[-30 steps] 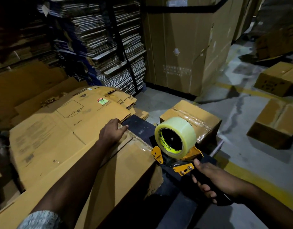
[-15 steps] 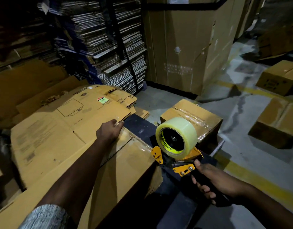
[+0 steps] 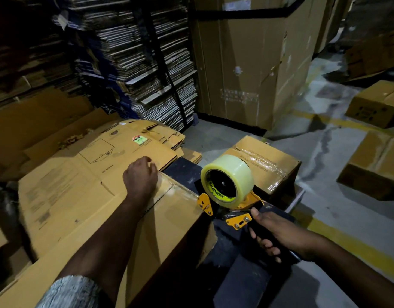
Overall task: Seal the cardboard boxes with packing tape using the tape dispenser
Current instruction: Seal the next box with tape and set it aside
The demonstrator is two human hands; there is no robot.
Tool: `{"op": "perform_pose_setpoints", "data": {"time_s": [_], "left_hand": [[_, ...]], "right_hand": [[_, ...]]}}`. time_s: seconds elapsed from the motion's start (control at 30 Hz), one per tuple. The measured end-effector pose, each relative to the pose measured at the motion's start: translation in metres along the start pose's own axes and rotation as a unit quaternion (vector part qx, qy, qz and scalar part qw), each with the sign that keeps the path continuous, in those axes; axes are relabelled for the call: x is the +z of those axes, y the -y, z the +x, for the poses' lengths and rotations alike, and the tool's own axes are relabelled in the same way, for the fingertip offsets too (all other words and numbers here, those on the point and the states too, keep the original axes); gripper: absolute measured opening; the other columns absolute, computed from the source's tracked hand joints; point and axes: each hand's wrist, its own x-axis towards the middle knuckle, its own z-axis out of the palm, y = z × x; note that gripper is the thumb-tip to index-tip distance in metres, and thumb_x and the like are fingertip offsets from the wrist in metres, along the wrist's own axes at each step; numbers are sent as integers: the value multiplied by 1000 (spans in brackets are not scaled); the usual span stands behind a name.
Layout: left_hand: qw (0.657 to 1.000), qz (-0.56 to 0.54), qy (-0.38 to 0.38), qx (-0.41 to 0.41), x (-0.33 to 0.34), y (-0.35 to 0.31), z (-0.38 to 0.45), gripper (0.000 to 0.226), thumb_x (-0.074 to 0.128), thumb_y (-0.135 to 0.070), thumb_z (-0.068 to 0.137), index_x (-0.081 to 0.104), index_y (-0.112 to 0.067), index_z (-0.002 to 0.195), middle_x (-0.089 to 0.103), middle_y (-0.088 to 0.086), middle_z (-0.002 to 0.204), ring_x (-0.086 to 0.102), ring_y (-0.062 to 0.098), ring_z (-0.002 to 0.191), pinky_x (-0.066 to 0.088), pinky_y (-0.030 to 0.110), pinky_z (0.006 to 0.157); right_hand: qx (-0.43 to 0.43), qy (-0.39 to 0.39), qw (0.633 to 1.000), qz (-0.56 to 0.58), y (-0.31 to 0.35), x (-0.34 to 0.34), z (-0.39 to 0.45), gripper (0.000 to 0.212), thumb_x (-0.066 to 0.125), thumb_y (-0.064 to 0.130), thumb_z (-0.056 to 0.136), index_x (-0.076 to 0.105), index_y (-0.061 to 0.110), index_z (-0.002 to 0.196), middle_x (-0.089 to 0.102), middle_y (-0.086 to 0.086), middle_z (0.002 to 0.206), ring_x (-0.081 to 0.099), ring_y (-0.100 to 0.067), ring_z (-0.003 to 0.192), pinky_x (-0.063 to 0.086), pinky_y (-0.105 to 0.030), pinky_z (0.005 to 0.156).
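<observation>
A brown cardboard box [image 3: 169, 221] lies in front of me with clear tape running along its top seam to the right edge. My left hand [image 3: 140, 177] hovers at the far end of that seam, fingers loosely curled, holding nothing. My right hand [image 3: 273, 234] grips the black handle of an orange tape dispenser [image 3: 230, 197], which carries a roll of clear tape and sits at the box's right edge.
A stack of flat cartons [image 3: 84, 174] lies to the left behind the box. A sealed box [image 3: 265, 163] stands just behind the dispenser. More boxes [image 3: 373, 163] sit on the grey floor at right. Tall bundles of flattened cardboard [image 3: 142, 63] fill the back.
My left hand has lifted off the taped seam and its fingers have loosened. The dispenser and my right hand have stayed at the box's right edge.
</observation>
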Motion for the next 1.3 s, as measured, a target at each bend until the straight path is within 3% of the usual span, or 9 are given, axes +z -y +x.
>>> {"op": "perform_pose_setpoints", "data": {"time_s": [0.1, 0.17, 0.3, 0.43, 0.73, 0.93, 1.1, 1.23, 1.3], "left_hand": [[981, -79, 60, 164, -1, -19, -31, 32, 35, -42, 98, 59, -28, 114, 63, -14, 116, 55, 3, 112, 8, 56, 121], [965, -120, 113, 206, 1, -29, -51, 34, 33, -44, 96, 62, -30, 104, 68, -12, 108, 60, 4, 106, 7, 62, 119], [939, -152, 214, 220, -8, -31, -66, 44, 41, -62, 90, 66, -34, 113, 61, -12, 130, 42, 8, 136, -1, 58, 117], [939, -109, 241, 221, -14, -37, -71, 49, 45, -66, 89, 62, -40, 126, 52, -10, 142, 30, 9, 143, -3, 59, 117], [939, -85, 253, 216, -15, -38, -70, 61, 38, -75, 84, 63, -37, 125, 51, -10, 140, 35, 10, 139, 2, 61, 115], [941, -99, 243, 215, -13, -37, -68, 60, 37, -74, 83, 64, -41, 125, 53, -10, 134, 39, 8, 133, 3, 61, 114], [949, -65, 232, 201, -13, -44, -70, 42, 44, -64, 87, 65, -43, 116, 54, -17, 124, 42, 6, 128, -3, 69, 113], [942, -63, 215, 249, -6, -80, -95, 33, 50, -20, 96, 65, -28, 125, 59, -8, 136, 43, 9, 136, -20, 48, 115], [929, -111, 249, 250, 0, -81, -100, 42, 44, -21, 95, 62, -20, 132, 59, 0, 139, 47, 14, 135, -14, 33, 116]], "right_hand": [[0, 4, 1000, 11, -6, 0, 2, 69, 53, 77, 77, 58, 8, 84, 35, -6, 56, 33, -14, 39, 40, -21, 39], [-1, 6, 1000, 21, -10, -1, 3, 70, 53, 77, 76, 57, 8, 85, 35, -6, 57, 33, -14, 40, 39, -22, 40], [2, 15, 1000, 25, -12, -5, 4, 70, 52, 76, 78, 56, 7, 86, 35, -6, 58, 33, -15, 41, 38, -22, 41], [4, 28, 999, 25, -13, -10, 5, 68, 53, 75, 79, 57, 8, 85, 34, -6, 58, 32, -15, 41, 37, -22, 41], [-16, 58, 998, 25, -15, -21, 7, 56, 57, 68, 78, 57, 11, 74, 36, -7, 53, 32, -12, 35, 34, -19, 38], [-10, 62, 998, -2, -33, -32, -2, 65, 68, 75, 72, 60, 10, 74, 39, -7, 53, 34, -13, 36, 30, -17, 37], [-23, 69, 997, 20, -52, -35, -11, 63, 75, 75, 66, 64, 13, 71, 39, -7, 50, 33, -13, 36, 28, -17, 37], [-33, 66, 997, 34, -61, -32, -9, 66, 73, 71, 72, 62, 7, 76, 40, -6, 51, 33, -14, 37, 30, -18, 37], [-33, 63, 997, 31, -65, -30, -9, 65, 74, 72, 70, 63, 9, 74, 40, -7, 51, 34, -13, 36, 30, -18, 37]]}}
